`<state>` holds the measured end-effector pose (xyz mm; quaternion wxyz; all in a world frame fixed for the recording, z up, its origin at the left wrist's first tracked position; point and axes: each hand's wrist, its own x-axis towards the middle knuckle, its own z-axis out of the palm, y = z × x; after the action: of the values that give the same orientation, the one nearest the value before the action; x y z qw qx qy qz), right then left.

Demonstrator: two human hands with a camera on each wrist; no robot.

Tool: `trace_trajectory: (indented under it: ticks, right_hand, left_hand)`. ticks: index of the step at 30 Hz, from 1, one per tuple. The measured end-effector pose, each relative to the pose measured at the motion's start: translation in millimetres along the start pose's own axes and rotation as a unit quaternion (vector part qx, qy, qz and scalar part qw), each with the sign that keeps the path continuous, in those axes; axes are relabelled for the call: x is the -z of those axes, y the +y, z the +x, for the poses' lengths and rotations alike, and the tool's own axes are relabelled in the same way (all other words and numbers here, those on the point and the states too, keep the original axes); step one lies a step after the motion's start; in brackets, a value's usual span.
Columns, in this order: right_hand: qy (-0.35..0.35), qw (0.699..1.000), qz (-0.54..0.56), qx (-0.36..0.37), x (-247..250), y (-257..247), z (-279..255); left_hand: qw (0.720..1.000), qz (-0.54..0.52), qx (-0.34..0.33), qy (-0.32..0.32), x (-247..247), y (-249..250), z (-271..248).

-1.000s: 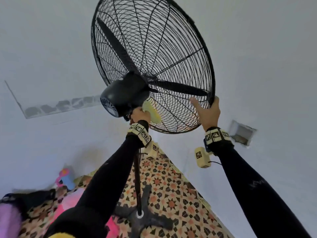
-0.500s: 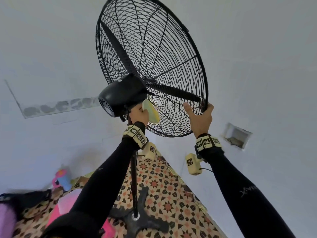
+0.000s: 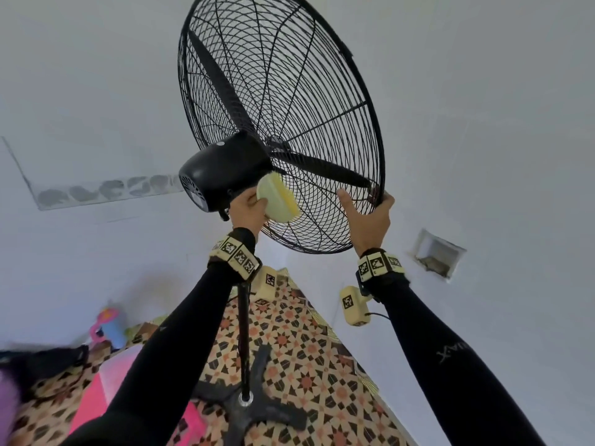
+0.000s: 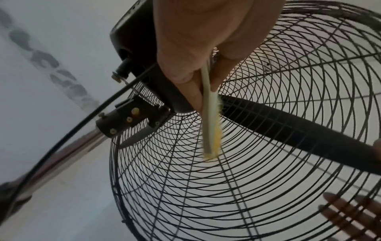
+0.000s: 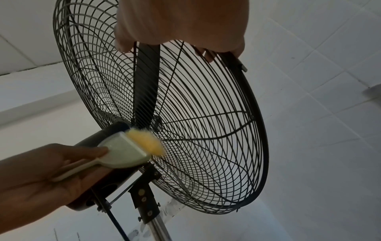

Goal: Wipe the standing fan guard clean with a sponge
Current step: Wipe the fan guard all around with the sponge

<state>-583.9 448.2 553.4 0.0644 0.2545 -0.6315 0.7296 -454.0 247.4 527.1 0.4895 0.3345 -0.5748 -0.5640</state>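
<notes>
The black wire fan guard point(image 3: 289, 101) tilts up above me on its stand. My left hand point(image 3: 249, 206) grips a sponge point(image 3: 277, 201) with a pale green back and yellow pad. The pad is pressed to the rear guard just below the black motor housing point(image 3: 222, 172). In the left wrist view the sponge point(image 4: 209, 124) shows edge-on against the guard point(image 4: 247, 171). The right wrist view shows the sponge point(image 5: 132, 146) held by my left hand point(image 5: 51, 171). My right hand point(image 3: 367, 214) grips the guard's lower right rim, thumb behind and fingers curled over the front; it fills the top of the right wrist view point(image 5: 181, 24).
The fan's pole point(image 3: 243, 333) runs down to a black cross base point(image 3: 257, 410) on a patterned floor mat point(image 3: 306, 349). Pink things point(image 3: 106, 381) and a toy bottle point(image 3: 111, 326) lie at the lower left. A wall recess point(image 3: 438, 255) is at right, with white walls all round.
My left hand has slid the sponge a little up the rear guard, closer to the motor housing. The right hand keeps its hold on the rim.
</notes>
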Motion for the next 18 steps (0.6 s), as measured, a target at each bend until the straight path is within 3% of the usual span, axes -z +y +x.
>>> trace_trajectory:
  ticks: [4,7,10,13,18]
  right_hand:
    - [-0.004,1.000,-0.004,0.012,-2.7,-2.6,-2.9]
    - [-0.010,1.000,-0.014,0.005,0.3,-3.6,-3.4]
    - [-0.009,1.000,-0.019,-0.003,5.3,-2.8,-3.4]
    - [-0.006,1.000,-0.019,-0.004,3.1,-4.1,-5.7]
    - [-0.002,1.000,-0.022,0.001,-2.9,-6.0,-9.3]
  left_hand:
    - [0.995,0.087,0.035,0.034,6.1,-39.2,21.2]
    - [0.989,0.136,0.054,0.015,-4.1,-52.8,29.7]
    - [0.998,0.057,0.034,-0.014,-11.1,-16.0,4.7]
    - [0.998,-0.007,0.047,-0.029,-2.8,-14.4,-4.9]
    - [0.989,0.130,0.065,0.006,3.6,-72.5,28.7]
